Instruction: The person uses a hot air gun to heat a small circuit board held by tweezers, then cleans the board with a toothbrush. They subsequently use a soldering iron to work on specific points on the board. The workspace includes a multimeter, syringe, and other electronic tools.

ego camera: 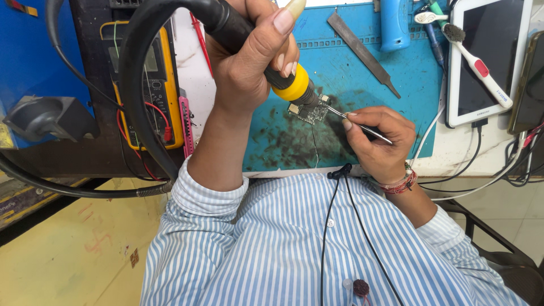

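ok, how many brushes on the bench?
2. A white toothbrush with a red grip lies across the white tablet; a second brush head shows at the top edge. More may be hidden.

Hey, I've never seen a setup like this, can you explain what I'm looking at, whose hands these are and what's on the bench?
This is one picture from a camera on a person's head, looking down at their own hands. The left hand grips a hot-air tool with a black and yellow handle. The right hand holds tweezers against a small circuit board on a blue work mat. Around it lie a yellow multimeter, a metal file, a brush and a white tablet.
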